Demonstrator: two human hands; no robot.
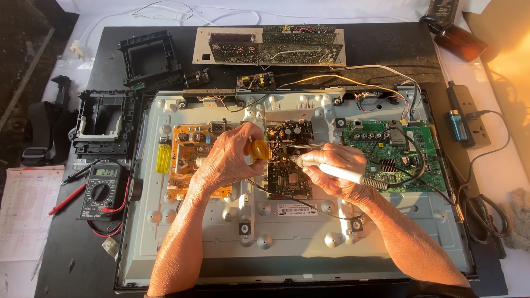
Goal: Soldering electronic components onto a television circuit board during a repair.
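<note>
The left hand [229, 157] pinched a small round amber tin [259, 149] over the dark green central circuit board [287, 157]. The right hand [334, 168] gripped a slim white soldering iron [345, 174], tip at that board. Both sat on the grey pressed-metal television back panel [287, 243], between an orange power board [185, 152] and a green mainboard [395, 154]. A black multimeter [102, 190] lay well left.

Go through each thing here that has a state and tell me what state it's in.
Left hand: gripping a yellow tool.
Right hand: holding a white soldering iron.
Multimeter: on, display lit.
Television back: cover off, boards exposed.
Yellow lighter: lying flat.
</note>
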